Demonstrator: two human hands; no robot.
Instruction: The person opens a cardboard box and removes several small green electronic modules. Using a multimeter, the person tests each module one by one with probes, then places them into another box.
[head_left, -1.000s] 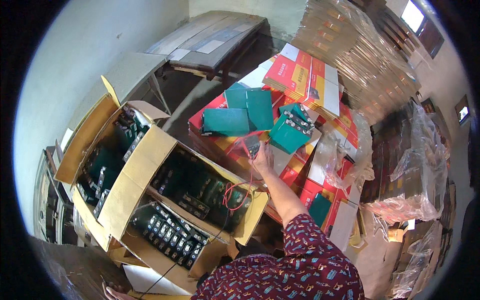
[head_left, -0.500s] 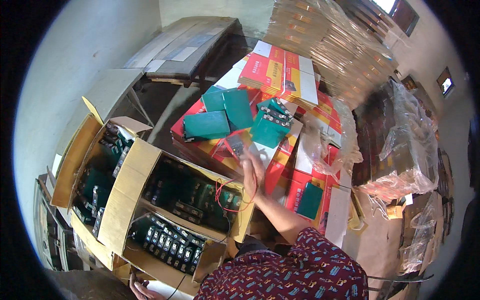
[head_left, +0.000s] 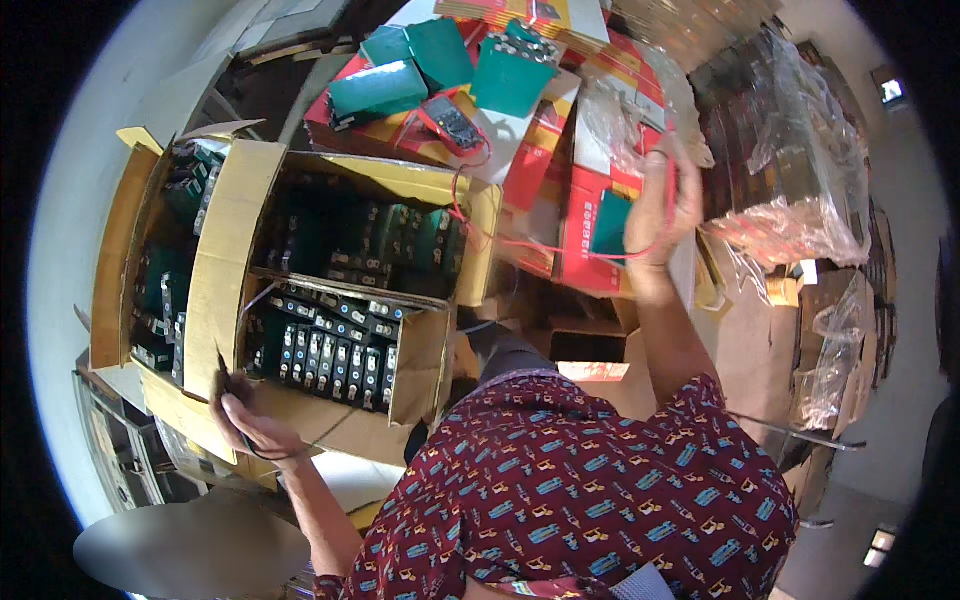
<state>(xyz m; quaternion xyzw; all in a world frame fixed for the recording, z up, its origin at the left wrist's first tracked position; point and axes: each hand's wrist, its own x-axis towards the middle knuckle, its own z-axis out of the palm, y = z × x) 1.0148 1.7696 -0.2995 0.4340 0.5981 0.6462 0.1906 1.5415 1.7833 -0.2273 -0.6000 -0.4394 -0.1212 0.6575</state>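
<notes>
My left hand (head_left: 258, 425) is closed around a thin black test probe (head_left: 222, 362), its tip upward, beside the front flap of an open carton (head_left: 238, 230). Over the red-and-white flattened cartons at right, my right hand (head_left: 662, 212) is raised, fingers curled on a red test lead (head_left: 540, 247) that loops back toward the carton. A red-edged multimeter (head_left: 452, 122) lies face up on the printed cardboard. Around it sit green battery cells (head_left: 378, 92), one bunch (head_left: 515, 70) with terminals showing. Inside the open carton, rows of dark cells (head_left: 335, 362) show metal terminals on top.
Another open carton (head_left: 125, 255) of cells adjoins at left. Plastic-wrapped stacks (head_left: 790, 150) rise at right, with crumpled clear film (head_left: 612, 120) near my right hand. A green cell (head_left: 610, 225) lies behind that hand. A blurred grey patch covers the lower left.
My right hand has moved right, away from the multimeter, which now lies on the cardboard. My left hand has come up beside the carton with the black probe. The view has tilted downward.
</notes>
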